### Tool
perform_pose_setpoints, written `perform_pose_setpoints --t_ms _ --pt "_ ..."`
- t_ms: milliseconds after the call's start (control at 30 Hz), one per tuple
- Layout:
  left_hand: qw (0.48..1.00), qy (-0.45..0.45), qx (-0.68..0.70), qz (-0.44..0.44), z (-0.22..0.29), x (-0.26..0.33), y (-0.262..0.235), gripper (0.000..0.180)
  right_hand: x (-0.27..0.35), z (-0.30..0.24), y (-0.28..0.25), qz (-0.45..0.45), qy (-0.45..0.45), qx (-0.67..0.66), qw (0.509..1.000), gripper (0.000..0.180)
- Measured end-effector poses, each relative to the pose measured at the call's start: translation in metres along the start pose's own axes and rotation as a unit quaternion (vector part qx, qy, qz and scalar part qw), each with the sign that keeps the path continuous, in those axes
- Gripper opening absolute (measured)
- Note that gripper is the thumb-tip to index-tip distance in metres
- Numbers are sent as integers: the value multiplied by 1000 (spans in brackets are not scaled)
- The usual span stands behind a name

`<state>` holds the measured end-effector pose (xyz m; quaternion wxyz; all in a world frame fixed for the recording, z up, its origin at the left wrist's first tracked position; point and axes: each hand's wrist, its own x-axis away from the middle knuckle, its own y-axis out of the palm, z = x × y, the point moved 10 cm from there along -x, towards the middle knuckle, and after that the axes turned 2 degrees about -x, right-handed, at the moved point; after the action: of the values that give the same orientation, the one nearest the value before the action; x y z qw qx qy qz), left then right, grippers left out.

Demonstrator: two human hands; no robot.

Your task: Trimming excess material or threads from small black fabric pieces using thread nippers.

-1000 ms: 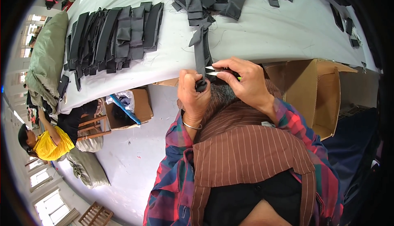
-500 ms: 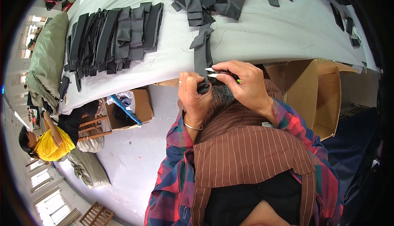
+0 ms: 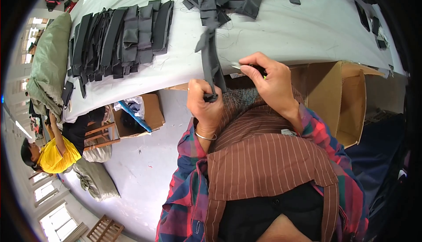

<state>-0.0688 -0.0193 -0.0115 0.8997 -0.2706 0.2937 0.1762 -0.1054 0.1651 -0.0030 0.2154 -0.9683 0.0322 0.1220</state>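
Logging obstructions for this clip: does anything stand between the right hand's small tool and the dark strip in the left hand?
Nothing visible does: only an open gap separates the small tool in the right hand from the dark strip held by the left hand. The white cover shows behind.

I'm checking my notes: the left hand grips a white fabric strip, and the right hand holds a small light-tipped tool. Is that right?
The colour is wrong: the head view shows the fabric strip gripped by the left hand is dark grey, not white. The right hand does hold a small light-tipped tool.
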Motion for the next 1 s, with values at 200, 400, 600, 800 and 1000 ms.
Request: perform_pose_setpoints --t_ms 200,400,600,800,1000 --pt "905 -282 314 43 -50 9 7 25 6 1 16 -63 5 -88 994 17" --pt "749 -436 494 64 -55 24 18 20 7 -4 48 -151 32 -176 972 17" --pt "733 -455 499 78 -60 32 17 18 3 -18 61 -146 -15 -162 976 16" --pt "740 -437 507 70 -66 37 17 18 0 -37 74 -150 -91 -62 983 16" --pt "749 -444 488 64 -70 39 18 20 -5 -37 74 -108 -113 -66 985 8"
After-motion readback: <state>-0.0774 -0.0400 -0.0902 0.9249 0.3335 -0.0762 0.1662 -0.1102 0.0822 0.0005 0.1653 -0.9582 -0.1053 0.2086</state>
